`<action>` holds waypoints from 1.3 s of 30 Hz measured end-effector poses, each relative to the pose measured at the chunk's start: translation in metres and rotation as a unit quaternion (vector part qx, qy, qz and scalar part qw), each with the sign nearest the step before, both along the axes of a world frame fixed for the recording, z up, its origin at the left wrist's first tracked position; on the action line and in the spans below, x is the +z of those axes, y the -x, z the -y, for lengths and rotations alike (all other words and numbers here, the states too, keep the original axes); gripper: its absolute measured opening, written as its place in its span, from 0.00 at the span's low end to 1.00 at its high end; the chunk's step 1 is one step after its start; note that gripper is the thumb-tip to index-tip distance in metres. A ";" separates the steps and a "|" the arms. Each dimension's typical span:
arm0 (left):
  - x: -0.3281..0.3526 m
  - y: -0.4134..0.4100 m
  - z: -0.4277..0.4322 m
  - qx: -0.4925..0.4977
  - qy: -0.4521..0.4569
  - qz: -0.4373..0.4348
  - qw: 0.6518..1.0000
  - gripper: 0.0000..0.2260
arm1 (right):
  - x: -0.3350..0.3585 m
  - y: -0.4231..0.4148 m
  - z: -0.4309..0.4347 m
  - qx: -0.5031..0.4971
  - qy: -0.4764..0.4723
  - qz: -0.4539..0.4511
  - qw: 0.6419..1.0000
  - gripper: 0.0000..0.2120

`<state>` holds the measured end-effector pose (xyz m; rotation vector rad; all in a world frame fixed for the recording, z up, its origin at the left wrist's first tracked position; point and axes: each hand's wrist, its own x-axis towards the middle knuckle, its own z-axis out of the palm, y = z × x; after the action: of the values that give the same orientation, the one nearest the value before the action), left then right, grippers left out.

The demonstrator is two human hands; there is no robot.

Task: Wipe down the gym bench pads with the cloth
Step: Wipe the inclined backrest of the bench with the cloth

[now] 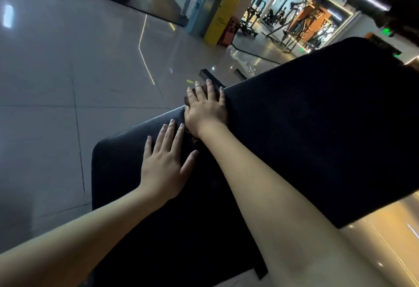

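The right hand [205, 109] covers most of the cloth [203, 89]. The back pad [328, 128] runs off the right edge. The far machines [294, 23] are too small to tell.

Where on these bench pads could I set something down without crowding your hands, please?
The back pad is bare right of the right hand; the seat pad is free at its near-left corner, beside the left hand. The seam, with both hands and the cloth, is crowded.
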<state>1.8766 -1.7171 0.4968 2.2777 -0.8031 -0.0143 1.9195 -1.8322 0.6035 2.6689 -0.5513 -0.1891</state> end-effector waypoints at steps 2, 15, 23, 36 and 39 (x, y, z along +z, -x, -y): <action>-0.001 0.002 0.000 0.006 0.001 -0.003 1.000 0.39 | -0.001 -0.004 -0.003 -0.007 0.005 0.000 1.000 0.26; -0.009 0.036 -0.037 0.039 -0.011 -0.079 0.996 0.28 | -0.021 0.141 -0.062 0.012 -0.042 -0.019 0.999 0.27; -0.010 0.072 -0.058 0.043 -0.030 -0.106 0.993 0.29 | -0.019 0.237 -0.084 0.046 -0.058 -0.036 0.997 0.29; -0.037 0.040 -0.081 -0.040 0.013 -0.028 0.999 0.40 | -0.018 0.178 -0.060 0.146 -0.036 -0.099 0.984 0.26; -0.045 0.020 -0.083 -0.049 0.018 -0.012 0.999 0.40 | -0.025 0.140 -0.060 0.143 -0.031 -0.093 0.985 0.27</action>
<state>1.8571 -1.6338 0.4521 2.1977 -0.8953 -0.0710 1.7793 -1.7719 0.5780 2.7145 -0.1033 -0.3712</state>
